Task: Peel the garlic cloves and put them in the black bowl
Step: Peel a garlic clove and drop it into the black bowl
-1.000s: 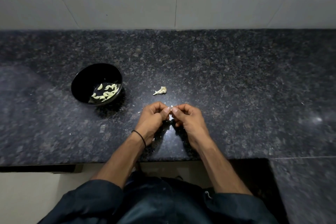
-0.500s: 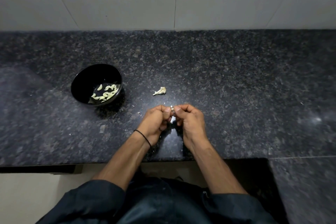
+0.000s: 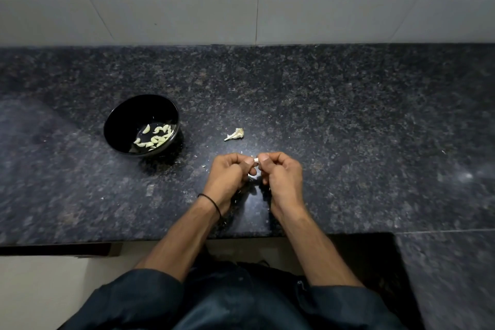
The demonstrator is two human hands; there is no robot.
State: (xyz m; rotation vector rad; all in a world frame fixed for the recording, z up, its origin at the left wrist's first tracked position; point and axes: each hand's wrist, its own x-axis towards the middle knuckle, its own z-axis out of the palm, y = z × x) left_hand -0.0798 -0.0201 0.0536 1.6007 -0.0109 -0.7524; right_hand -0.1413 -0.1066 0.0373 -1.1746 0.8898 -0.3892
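1. At centre frame in the head view, the left hand and right hand pinch one garlic clove between their fingertips, the other fingers curled.
2. More white shows between the fingertips than half a second ago. The skin is probably coming away, so this clove looks nearly peeled.
3. The black bowl, holding peeled cloves, sits left of the hands, near but apart.
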